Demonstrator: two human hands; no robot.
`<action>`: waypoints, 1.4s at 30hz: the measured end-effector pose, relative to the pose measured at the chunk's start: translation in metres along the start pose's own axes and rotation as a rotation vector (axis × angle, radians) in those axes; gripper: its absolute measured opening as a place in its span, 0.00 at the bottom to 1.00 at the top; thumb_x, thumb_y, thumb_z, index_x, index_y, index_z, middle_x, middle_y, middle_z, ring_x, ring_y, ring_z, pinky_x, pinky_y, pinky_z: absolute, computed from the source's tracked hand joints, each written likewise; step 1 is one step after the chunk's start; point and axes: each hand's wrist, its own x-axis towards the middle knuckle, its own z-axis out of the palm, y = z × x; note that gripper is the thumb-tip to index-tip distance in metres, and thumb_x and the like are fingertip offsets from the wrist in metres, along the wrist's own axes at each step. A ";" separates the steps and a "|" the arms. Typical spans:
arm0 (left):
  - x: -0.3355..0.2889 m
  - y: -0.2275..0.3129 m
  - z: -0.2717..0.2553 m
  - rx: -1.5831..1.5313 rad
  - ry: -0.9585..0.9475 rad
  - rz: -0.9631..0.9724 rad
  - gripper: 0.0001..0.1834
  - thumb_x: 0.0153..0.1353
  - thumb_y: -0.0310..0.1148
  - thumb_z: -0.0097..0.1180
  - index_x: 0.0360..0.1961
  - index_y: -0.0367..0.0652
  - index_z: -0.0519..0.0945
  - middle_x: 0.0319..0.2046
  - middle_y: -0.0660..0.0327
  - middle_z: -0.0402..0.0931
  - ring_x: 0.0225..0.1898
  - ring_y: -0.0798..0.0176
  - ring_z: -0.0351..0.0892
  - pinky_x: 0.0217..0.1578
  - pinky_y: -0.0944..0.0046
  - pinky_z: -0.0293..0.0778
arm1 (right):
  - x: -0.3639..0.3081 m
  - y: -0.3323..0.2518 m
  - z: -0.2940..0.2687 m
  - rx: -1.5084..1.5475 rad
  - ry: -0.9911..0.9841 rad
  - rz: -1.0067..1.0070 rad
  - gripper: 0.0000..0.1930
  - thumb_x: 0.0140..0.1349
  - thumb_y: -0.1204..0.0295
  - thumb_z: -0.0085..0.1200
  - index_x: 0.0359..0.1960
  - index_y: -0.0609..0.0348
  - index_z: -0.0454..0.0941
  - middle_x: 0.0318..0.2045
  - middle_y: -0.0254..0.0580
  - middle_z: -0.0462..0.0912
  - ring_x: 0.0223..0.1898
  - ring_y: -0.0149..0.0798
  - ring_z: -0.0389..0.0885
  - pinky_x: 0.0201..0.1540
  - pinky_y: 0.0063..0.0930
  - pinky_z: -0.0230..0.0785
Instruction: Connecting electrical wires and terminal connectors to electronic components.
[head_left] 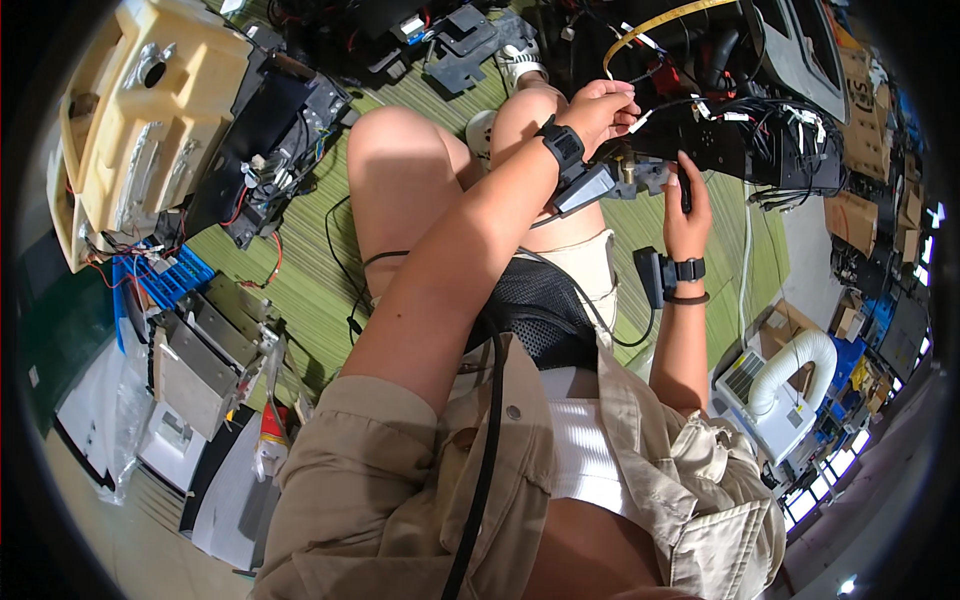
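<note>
My left hand reaches far forward, its fingers pinched together beside a white connector on a thin black cable. What lies between the fingertips is too small to make out. A yellow strip arcs down to just behind this hand. My right hand is curled around a black-handled object, its kind unclear, with one finger raised. Between the hands and below the left fingers sits a small metal part with a brass-coloured piece. Just beyond stands a black perforated panel with wires and white plugs.
At left lies a large cream plastic housing, near a blue plastic basket and metal brackets. A white unit with a ribbed hose stands at right. Cables run over my lap and the green carpet.
</note>
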 end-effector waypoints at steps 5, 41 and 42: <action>0.000 -0.002 0.005 0.051 0.092 -0.047 0.14 0.57 0.32 0.50 0.44 0.45 0.65 0.37 0.62 0.73 0.36 0.68 0.71 0.39 0.67 0.67 | 0.008 0.000 0.003 0.106 0.014 0.151 0.19 0.60 0.72 0.46 0.53 0.61 0.65 0.42 0.45 0.77 0.41 0.32 0.75 0.42 0.24 0.66; -0.006 -0.004 0.004 0.026 0.088 -0.033 0.14 0.55 0.32 0.52 0.42 0.46 0.67 0.38 0.64 0.74 0.36 0.68 0.71 0.41 0.64 0.65 | 0.005 -0.001 -0.012 -0.114 0.210 -0.068 0.21 0.58 0.70 0.48 0.52 0.65 0.65 0.44 0.49 0.75 0.45 0.42 0.73 0.48 0.29 0.62; -0.005 -0.004 0.003 0.011 0.082 -0.036 0.14 0.54 0.32 0.53 0.42 0.46 0.67 0.37 0.64 0.74 0.36 0.69 0.71 0.40 0.64 0.65 | 0.005 -0.001 -0.012 -0.129 0.212 -0.086 0.21 0.58 0.70 0.48 0.52 0.64 0.65 0.44 0.49 0.74 0.45 0.42 0.73 0.48 0.29 0.62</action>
